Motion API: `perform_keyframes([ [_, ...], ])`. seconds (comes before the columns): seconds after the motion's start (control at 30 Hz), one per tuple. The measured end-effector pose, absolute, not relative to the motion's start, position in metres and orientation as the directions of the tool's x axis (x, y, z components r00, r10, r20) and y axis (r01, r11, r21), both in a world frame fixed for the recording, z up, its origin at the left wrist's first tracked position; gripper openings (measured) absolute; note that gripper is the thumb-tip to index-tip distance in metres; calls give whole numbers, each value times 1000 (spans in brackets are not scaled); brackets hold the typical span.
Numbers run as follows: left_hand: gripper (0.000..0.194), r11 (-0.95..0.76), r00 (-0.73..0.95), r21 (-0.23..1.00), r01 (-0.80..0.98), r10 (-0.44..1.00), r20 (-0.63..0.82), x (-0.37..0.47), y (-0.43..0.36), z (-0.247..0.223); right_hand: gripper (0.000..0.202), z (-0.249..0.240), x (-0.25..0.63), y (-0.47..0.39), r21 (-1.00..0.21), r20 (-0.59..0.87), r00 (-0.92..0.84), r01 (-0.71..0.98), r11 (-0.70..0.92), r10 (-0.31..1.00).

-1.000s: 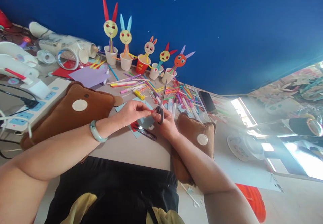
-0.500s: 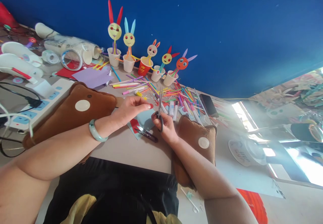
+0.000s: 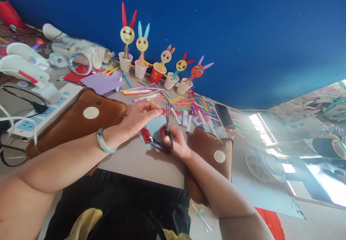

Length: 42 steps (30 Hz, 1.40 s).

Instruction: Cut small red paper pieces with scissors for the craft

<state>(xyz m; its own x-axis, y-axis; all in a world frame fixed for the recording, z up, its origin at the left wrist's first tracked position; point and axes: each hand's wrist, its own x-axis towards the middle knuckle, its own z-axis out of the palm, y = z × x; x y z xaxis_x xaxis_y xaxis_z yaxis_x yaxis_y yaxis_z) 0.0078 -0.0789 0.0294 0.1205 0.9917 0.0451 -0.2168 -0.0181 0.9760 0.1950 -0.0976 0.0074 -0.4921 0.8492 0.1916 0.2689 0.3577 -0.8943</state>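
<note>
My left hand [image 3: 139, 119], with a jade bangle at the wrist, pinches a small red paper piece [image 3: 163, 111] between thumb and fingertips. In my right hand [image 3: 177, 140] is a pair of scissors [image 3: 168, 119], blades pointing up and close beside the red piece. Whether the blades touch it I cannot tell. Under and between the hands lie a light blue paper sheet [image 3: 157, 127] and a red paper scrap [image 3: 145, 135]. A pair of black thread snips [image 3: 159, 145] rests just below my right hand.
Several rabbit-faced figures in cups, one a red cup [image 3: 158, 73], line the blue wall [image 3: 243, 45]. Before them lie scattered pens and sticks [image 3: 146, 92]. Brown cushions flank my arms, the left cushion [image 3: 67, 124] beside a power strip [image 3: 35, 119]. A phone [image 3: 225, 115] lies right.
The scissors have shifted slightly left toward the red piece, and their blades look more closed. My left hand keeps its pinch. The whole view has shifted a little.
</note>
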Motion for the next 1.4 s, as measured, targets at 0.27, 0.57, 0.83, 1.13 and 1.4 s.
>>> perform_keyframes([
  [0.27, 18, -33, 109, 978, -205, 992, 56, 8, -79, 30, 60, 8, 195, -97, -882, 180, -496, 300, 362, 850],
  [0.57, 18, -21, 119, 971, -238, 992, 51, 8, -79, 29, 61, 6, 195, -97, -878, 191, -492, 302, 372, 849],
  [0.83, 18, -5, 119, 965, -262, 992, 37, 10, -80, 30, 61, 5, 195, -97, -877, 192, -492, 302, 373, 849],
  [1.13, 18, 9, 133, 954, -301, 991, 32, 10, -80, 30, 61, 4, 195, -97, -883, 198, -492, 285, 372, 848],
  [1.4, 19, 9, 140, 952, -305, 990, 35, 10, -79, 28, 61, 2, 196, -97, -873, 211, -481, 298, 385, 851],
])
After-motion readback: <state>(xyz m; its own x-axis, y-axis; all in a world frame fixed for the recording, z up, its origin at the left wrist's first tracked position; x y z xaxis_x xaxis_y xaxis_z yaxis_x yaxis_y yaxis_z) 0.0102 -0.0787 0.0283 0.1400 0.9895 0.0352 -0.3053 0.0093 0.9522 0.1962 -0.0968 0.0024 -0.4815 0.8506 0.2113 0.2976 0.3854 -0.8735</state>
